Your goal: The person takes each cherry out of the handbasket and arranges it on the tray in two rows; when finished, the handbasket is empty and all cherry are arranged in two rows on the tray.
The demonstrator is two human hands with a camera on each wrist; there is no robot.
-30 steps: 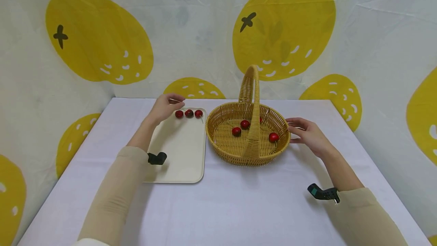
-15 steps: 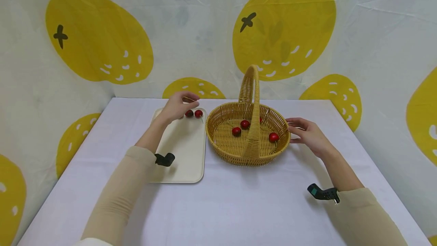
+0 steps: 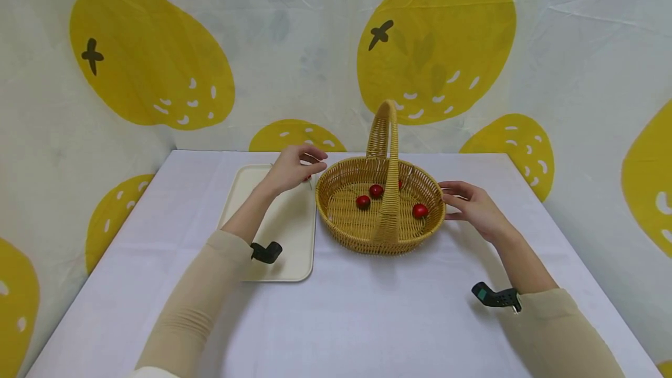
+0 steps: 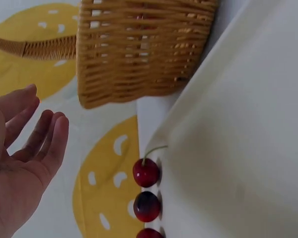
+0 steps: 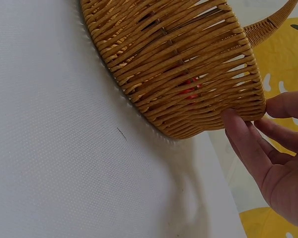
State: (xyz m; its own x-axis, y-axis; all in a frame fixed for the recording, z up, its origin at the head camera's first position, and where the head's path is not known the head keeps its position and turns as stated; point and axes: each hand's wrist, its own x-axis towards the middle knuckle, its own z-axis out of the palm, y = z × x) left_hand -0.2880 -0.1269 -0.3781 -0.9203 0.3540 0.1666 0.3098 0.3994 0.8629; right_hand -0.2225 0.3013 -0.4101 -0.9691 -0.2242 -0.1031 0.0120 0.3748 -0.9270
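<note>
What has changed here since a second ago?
The left hand moved right, across the far end of the tray toward the basket. It holds nothing, and nothing was visibly picked up or let go. The right hand still touches the basket's rim. The basket, tray and cherries inside the basket stayed put.

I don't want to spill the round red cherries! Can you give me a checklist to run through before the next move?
1. Right hand touching the tan, oval, woven basket: ok.
2. Firm grip there: cannot tell.
3. Basket upright: ok.
4. Round red cherries inside it lying below the rim: ok, at least four show.
5. Left hand free: ok, nothing shows in its fingers.
6. Left hand touching the stemmed red cherry on the cream, rectangular tray: not ok, they're apart.
</note>
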